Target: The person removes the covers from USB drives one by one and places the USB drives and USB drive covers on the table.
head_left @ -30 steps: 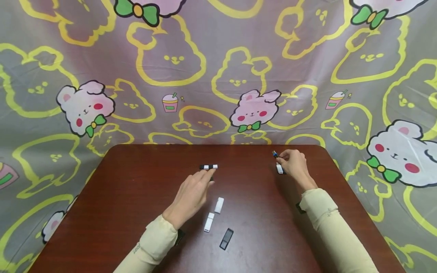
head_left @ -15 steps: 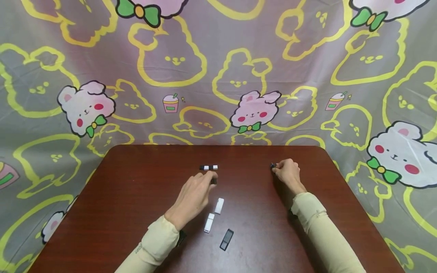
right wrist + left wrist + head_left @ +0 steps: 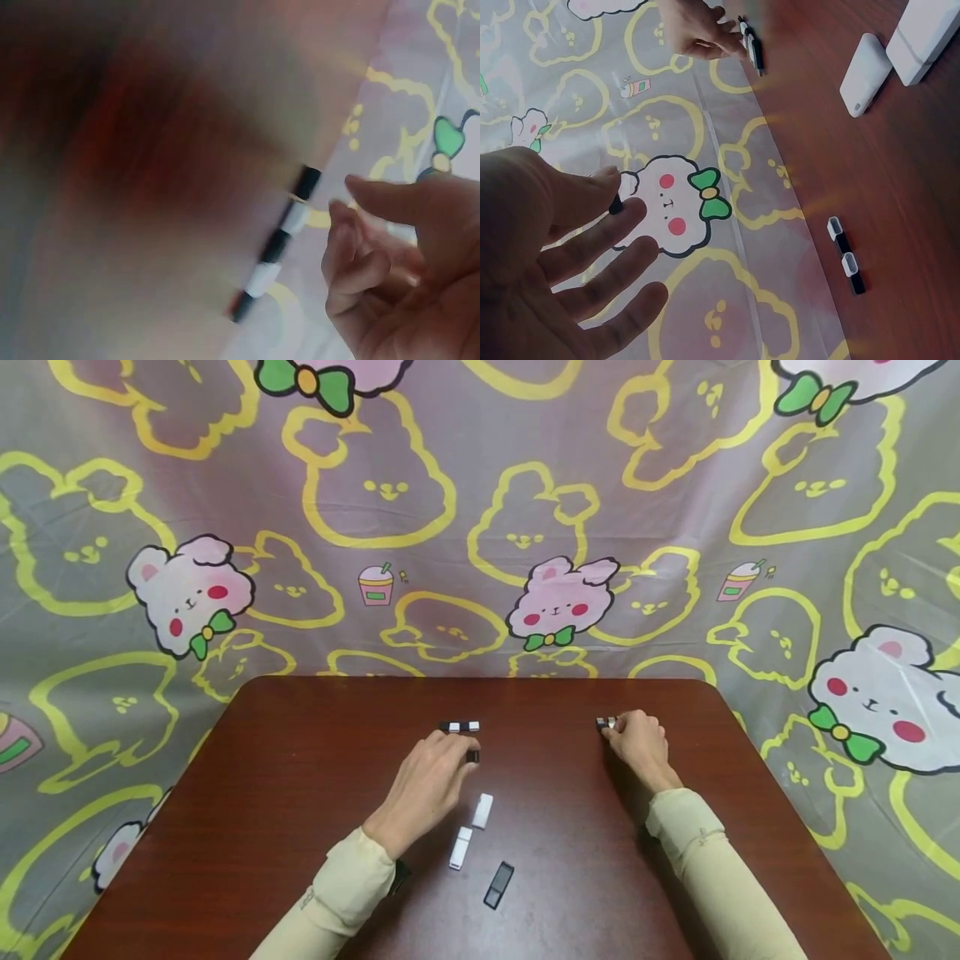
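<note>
My left hand (image 3: 420, 785) pinches a small black flash drive cap (image 3: 616, 204) between thumb and forefinger, above the table; its other fingers are spread loosely. My right hand (image 3: 637, 742) is at the far right of the table, fingertips right at a row of black and white flash drives (image 3: 603, 725) laid side by side. In the right wrist view the thumb and bent fingers hold nothing, beside the black and white row (image 3: 274, 247). Most of that row is hidden behind the right hand in the head view. A row of black and white caps (image 3: 459, 727) lies just beyond my left hand.
Nearer me on the brown table (image 3: 300, 827) lie a white flash drive (image 3: 460, 848), another white one (image 3: 482, 811) close to it, and a dark grey flash drive (image 3: 498, 885). A patterned cloth (image 3: 450, 527) hangs behind the table's far edge.
My right hand has lowered a dark flash drive with a blue connector to the left end of the right row and let go. My left hand has drawn slightly back from the caps, holding its black cap.
</note>
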Available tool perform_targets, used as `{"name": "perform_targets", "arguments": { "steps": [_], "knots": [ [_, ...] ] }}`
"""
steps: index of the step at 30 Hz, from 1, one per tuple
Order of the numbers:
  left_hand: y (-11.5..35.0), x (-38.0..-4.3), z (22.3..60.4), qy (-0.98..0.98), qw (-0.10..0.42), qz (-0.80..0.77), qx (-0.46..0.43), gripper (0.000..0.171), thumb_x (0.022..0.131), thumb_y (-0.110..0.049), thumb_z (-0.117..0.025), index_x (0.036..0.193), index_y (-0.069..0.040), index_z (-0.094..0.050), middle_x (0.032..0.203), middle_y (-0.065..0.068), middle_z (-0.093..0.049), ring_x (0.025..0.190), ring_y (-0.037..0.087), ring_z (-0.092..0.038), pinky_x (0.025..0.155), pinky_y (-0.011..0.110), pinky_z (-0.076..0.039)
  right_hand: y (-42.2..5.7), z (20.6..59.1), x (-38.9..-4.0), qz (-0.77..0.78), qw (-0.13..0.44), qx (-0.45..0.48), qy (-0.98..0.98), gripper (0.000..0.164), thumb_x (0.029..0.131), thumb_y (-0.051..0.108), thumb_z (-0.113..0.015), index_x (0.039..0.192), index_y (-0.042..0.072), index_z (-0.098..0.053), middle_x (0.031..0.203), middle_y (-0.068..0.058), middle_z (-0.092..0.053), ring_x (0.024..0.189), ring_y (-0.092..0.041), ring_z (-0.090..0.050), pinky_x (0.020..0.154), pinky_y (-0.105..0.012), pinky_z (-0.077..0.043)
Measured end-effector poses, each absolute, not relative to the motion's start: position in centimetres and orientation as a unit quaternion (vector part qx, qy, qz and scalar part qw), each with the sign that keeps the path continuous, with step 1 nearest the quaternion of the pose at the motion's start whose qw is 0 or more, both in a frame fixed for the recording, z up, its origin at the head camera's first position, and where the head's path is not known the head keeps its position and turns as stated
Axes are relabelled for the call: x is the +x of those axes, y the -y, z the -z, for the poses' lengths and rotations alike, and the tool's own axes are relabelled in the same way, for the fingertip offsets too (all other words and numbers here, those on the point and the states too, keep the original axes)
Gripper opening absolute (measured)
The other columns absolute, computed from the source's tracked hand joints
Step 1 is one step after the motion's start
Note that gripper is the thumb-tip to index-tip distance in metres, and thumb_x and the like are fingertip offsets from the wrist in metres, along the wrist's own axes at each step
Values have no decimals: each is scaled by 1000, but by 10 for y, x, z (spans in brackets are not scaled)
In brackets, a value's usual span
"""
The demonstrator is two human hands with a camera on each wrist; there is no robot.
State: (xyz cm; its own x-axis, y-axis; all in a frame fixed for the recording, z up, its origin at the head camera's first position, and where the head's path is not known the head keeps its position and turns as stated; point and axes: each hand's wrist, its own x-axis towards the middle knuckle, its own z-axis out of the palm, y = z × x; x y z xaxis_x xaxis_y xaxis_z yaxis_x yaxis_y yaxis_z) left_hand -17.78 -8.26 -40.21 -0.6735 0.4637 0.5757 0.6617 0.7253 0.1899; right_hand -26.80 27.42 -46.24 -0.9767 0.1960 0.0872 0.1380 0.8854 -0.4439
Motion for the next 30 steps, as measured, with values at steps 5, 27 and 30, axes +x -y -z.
{"name": "perform_targets", "arguments": {
  "steps": [5, 27, 30],
  "knots": [
    [82, -188, 403, 889, 254, 196, -326, 18, 90, -13, -77, 108, -12, -74, 97, 0, -76, 85, 18, -62, 72, 31, -51, -270, 454, -256, -151, 22, -17, 988, 33, 98, 27, -60, 124, 9, -70, 119, -32, -68, 100, -56, -65, 72, -61, -54],
    [69, -245, 418, 921, 192, 220, -257, 17, 87, -10, -77, 103, -6, -75, 98, 7, -77, 89, 25, -63, 78, 37, -53, -266, 444, -247, -150, 35, 18, 988, 55, 106, 33, -44, 151, 1, -44, 131, -35, -61, 110, -57, -62, 76, -65, -53],
    [64, -260, 422, 926, 173, 229, -244, 14, 88, -11, -77, 101, -7, -74, 98, 8, -74, 93, 27, -61, 83, 39, -52, -263, 431, -243, -172, 61, 18, 983, 59, 106, 34, -46, 154, 1, -39, 122, -32, -68, 100, -53, -66, 67, -58, -53]
  ]
}}
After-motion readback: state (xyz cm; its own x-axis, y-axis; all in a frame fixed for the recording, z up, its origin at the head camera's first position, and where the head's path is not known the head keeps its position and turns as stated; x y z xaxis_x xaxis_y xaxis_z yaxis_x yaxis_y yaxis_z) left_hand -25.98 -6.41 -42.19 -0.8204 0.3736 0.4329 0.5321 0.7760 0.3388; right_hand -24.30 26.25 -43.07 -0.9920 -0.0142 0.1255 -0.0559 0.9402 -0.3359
